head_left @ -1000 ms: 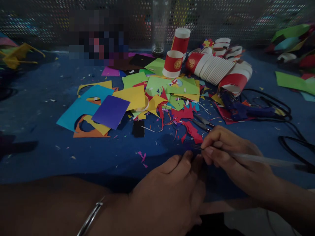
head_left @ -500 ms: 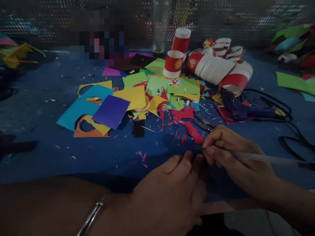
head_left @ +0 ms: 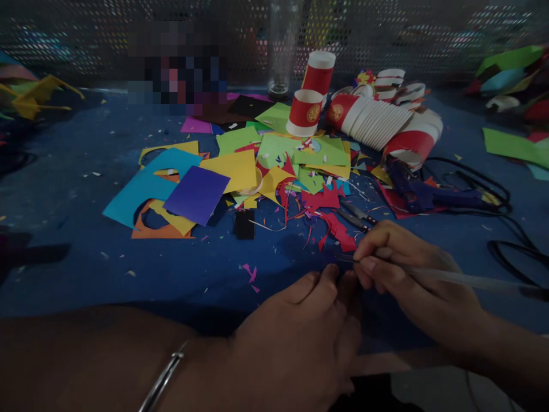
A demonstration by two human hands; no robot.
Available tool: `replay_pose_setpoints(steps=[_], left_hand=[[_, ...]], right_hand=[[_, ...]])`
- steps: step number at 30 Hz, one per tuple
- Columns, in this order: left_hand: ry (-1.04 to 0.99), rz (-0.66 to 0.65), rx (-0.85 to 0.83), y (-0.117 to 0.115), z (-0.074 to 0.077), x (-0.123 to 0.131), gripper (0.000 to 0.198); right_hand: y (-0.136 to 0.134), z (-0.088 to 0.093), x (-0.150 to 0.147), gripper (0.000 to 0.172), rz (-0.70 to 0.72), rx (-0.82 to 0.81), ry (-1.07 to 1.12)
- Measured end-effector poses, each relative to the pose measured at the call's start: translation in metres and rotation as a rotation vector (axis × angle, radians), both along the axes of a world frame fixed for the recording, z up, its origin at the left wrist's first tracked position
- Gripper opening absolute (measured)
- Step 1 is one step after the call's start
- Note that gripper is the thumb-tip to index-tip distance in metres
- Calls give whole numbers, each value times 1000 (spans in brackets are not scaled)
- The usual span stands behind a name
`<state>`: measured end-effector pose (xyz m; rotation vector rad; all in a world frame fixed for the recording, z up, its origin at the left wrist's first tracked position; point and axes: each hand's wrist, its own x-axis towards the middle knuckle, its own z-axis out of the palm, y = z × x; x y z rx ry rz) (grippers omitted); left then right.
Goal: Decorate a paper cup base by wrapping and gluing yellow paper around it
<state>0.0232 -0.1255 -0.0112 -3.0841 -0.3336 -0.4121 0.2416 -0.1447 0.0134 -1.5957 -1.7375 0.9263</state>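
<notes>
My right hand (head_left: 407,274) pinches a clear pen (head_left: 454,279) near its tip, which points left onto the blue table (head_left: 86,189). My left hand (head_left: 300,337) lies knuckles up just left of the pen tip. Its fingers are curled and pressed down on something dark that I cannot make out. A metal bangle (head_left: 165,379) sits on the left wrist. Small scissors (head_left: 355,216) lie just beyond my right hand, next to red paper scraps (head_left: 338,230).
Coloured paper sheets (head_left: 195,194) and cuttings litter the middle of the table. Red and white paper cups (head_left: 305,111) stand and lie stacked at the back. A blue glue gun (head_left: 424,194) with a black cable (head_left: 510,240) lies at the right. A mesh wall closes the far side.
The hands have hardly moved; the whole view has shifted slightly right and down.
</notes>
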Motion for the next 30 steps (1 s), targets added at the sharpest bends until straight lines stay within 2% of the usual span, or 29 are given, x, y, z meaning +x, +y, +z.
replay_pose_setpoints(steps=[12, 20, 30], left_hand=[[18, -10, 23, -1, 0, -1, 64], [8, -2, 41, 0, 1, 1, 59], [11, 8, 27, 0, 5, 2, 65]], right_hand=[[5, 3, -11, 23, -19, 47, -54], [2, 1, 0, 21, 81, 44, -49], [2, -1, 1, 21, 92, 80, -55]])
